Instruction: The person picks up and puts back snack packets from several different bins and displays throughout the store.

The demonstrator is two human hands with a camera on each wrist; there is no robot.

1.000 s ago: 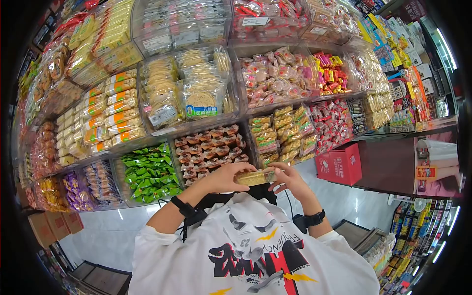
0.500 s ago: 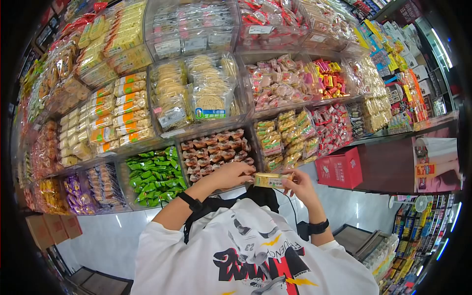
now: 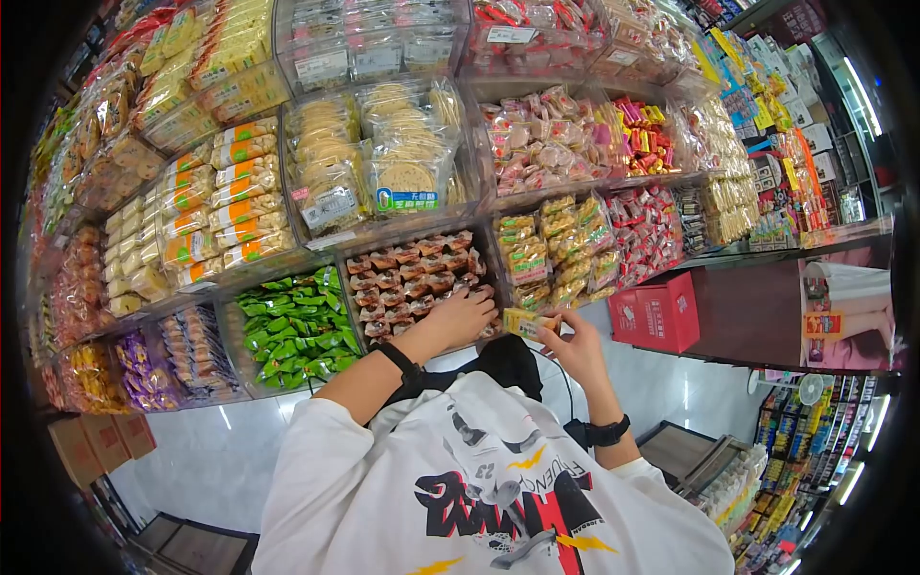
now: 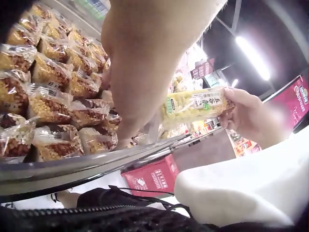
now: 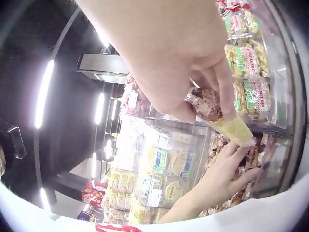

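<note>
My right hand (image 3: 567,343) pinches a yellow-green wrapped snack bar (image 3: 525,323) by one end and holds it level in front of the shelf. The same snack bar (image 4: 195,106) shows in the left wrist view, with the right hand (image 4: 251,116) at its right end. In the right wrist view the fingers (image 5: 219,82) of that hand grip the bar (image 5: 217,116). My left hand (image 3: 462,316) reaches into the clear bin of brown-wrapped snacks (image 3: 407,278), its fingers (image 5: 234,171) stretched out flat on the packets.
Tiers of clear bins filled with wrapped snacks line the wall. A bin of green packets (image 3: 292,331) lies left of the brown one and a bin of yellow packets (image 3: 556,254) right of it. A red box (image 3: 661,311) stands on the floor at right.
Both hands held the bar together before. The left hand has let go and reached forward into the brown-snack bin. The right hand keeps the bar, now nearer the shelf.
</note>
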